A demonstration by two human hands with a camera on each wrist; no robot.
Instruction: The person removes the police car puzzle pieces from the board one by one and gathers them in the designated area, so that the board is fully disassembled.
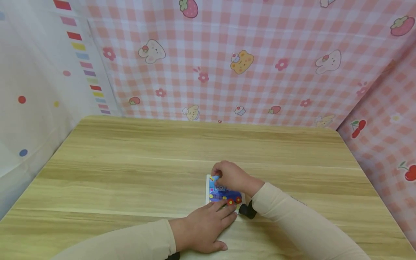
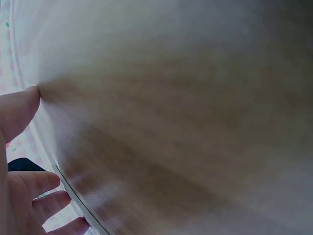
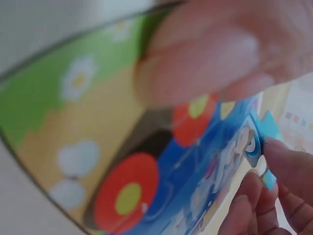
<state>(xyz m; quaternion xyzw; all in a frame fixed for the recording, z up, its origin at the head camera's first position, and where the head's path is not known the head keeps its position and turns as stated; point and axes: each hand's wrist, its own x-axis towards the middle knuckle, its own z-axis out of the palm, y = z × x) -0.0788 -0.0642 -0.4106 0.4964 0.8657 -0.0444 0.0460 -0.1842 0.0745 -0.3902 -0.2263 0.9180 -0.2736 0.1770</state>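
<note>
A small picture board point(image 1: 217, 197) with a white border lies on the table, showing a blue car with red-and-yellow wheels. My left hand point(image 1: 209, 225) rests palm down at its near edge, with fairly straight fingers on the board. Over the board's far part, my right hand point(image 1: 232, 177) pinches a small light-blue picture piece between thumb and fingers. Close up in the right wrist view, that piece point(image 3: 253, 149) has an eye printed on it, and its outline is partly hidden by the fingertips. The left wrist view catches the left hand's fingers point(image 2: 46, 183) against the tabletop.
The wood-grain table point(image 1: 130, 162) extends around the board. Pink checked cloth point(image 1: 214, 90) hangs behind and at the right, with white dotted cloth point(image 1: 39, 90) on the left. A black wrist device point(image 1: 248, 210) sits under the right wrist, near the board's right edge.
</note>
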